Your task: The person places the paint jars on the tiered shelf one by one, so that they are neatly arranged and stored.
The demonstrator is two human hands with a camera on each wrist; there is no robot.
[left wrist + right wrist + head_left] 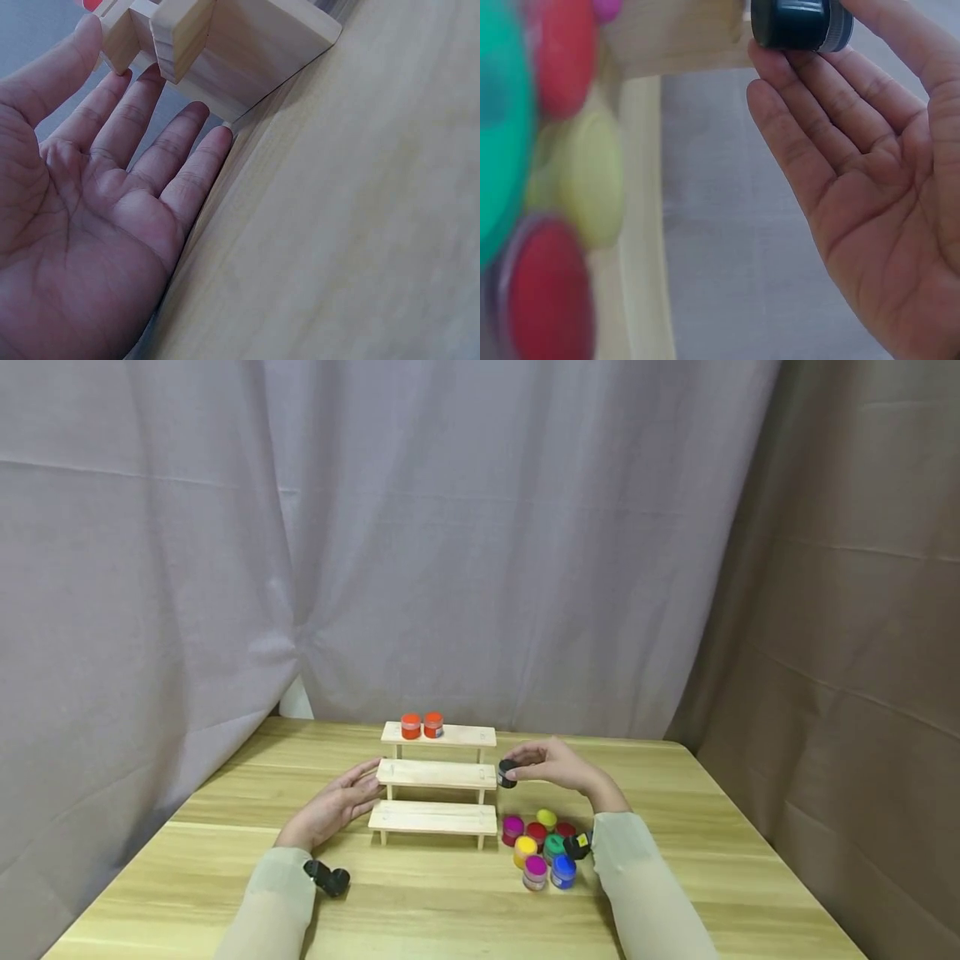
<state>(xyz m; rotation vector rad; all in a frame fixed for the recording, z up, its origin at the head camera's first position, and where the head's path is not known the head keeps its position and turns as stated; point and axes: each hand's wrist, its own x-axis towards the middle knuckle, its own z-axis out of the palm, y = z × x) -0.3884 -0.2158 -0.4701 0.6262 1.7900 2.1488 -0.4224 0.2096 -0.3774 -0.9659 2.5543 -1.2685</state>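
Small round black-lidded jar [507,773], dark body with a greyish band below the lid, pinched at the fingertips of the right hand [553,766] and held off the table, tipped on its side, just at the right end of the middle step of the wooden stepped rack [437,774]. Seen from the right wrist as a short black cylinder [801,24] against the fingertips, close to the pale wood edge. Rack of three light wooden steps rising toward the back, standing upright near the middle of the table, its left end touched by the straight fingers of the left hand [339,806].
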